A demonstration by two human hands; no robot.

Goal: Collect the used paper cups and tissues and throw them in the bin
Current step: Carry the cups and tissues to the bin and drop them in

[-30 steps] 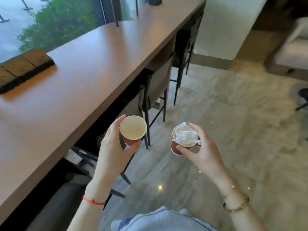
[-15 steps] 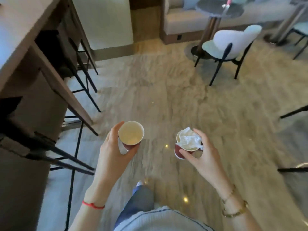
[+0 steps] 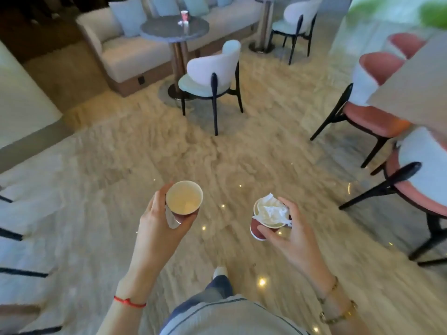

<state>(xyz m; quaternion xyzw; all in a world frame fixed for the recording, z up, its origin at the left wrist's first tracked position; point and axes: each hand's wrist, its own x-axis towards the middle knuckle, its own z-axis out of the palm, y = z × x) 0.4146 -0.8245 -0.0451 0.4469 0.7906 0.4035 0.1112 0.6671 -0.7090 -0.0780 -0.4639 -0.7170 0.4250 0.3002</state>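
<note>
Empty cup (image 3: 184,198) gripped in left hand (image 3: 159,228); tissue-stuffed cup (image 3: 267,217) in right hand (image 3: 294,238); chair (image 3: 212,76) ahead.

empty cup (image 3: 183,200), tissue-stuffed cup (image 3: 268,217), both upright

Empty cup (image 3: 183,200) left; cup (image 3: 260,227) right (tissue (image 3: 272,211) inside); round table (image 3: 174,30) far ahead.

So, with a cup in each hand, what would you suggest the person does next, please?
Probably walk to the round table, where another cup stands. No bin is in view. The left hand grips an empty cup; the right hand grips a cup stuffed with tissue.
</note>
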